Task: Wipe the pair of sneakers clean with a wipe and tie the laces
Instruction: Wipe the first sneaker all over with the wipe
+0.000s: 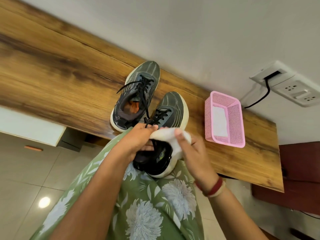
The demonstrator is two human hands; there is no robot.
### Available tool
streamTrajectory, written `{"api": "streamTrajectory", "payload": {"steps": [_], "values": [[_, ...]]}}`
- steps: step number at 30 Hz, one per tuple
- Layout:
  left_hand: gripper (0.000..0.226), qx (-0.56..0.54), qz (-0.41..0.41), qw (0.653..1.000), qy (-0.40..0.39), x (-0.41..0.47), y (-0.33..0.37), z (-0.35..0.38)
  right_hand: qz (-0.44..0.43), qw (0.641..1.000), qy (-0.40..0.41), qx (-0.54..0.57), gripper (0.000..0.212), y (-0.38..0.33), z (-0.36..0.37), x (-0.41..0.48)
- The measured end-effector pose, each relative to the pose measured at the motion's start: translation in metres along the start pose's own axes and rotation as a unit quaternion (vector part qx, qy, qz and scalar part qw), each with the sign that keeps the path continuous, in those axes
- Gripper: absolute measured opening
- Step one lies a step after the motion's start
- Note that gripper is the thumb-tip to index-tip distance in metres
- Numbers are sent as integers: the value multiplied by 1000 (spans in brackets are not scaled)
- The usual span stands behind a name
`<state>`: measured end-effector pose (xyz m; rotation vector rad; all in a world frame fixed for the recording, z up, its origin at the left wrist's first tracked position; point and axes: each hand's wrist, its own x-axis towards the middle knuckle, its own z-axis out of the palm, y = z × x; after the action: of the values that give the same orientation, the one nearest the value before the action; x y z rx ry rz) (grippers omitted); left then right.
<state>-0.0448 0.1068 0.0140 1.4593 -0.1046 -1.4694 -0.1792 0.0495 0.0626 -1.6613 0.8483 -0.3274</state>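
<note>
Two dark grey sneakers with cream soles and loose black laces are at the wooden table's near edge. The left sneaker rests flat on the table. The right sneaker hangs half off the edge, its heel over my lap. My left hand grips that sneaker at its collar, fingers partly inside the opening. My right hand presses a white wipe against the heel's upper rim and side.
A pink mesh basket holding a white wipe stands on the wooden table to the right of the sneakers. A wall socket panel with a black cable is behind it. My green floral garment fills the foreground over the tiled floor.
</note>
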Motion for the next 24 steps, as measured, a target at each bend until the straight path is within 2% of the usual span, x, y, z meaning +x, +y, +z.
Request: {"api": "streamTrajectory", "payload": {"steps": [3,5,8,10,12,15,19,21,22,24], "values": [[14,-11,-4,1000,-17,-1,0,0,29,985,168,-15,28,-6,-15,27],[16,-11,-5,1000,-25,-2,1,0,18,979,191,-64,29,-6,-20,39],[16,-7,0,1000,-27,0,1,-1,-10,961,128,-247,34,3,-16,44],[18,-2,2,1000,-23,2,-1,-2,-2,924,30,-382,36,13,-5,37],[19,10,3,1000,-16,3,-2,-2,-9,904,-21,-428,39,24,8,21],[27,31,13,999,-12,2,-3,-2,-4,927,1,-374,45,22,21,-7],[35,31,26,999,-7,3,-4,-3,-43,934,-46,-351,54,8,31,-40],[34,47,29,998,-2,4,-6,-4,-9,974,-58,-221,42,-5,28,-43],[32,45,25,999,-6,4,-5,-3,31,992,-30,-120,34,-14,23,-39],[29,27,18,999,-24,1,-3,-2,75,992,96,24,30,-22,9,-23]]}}
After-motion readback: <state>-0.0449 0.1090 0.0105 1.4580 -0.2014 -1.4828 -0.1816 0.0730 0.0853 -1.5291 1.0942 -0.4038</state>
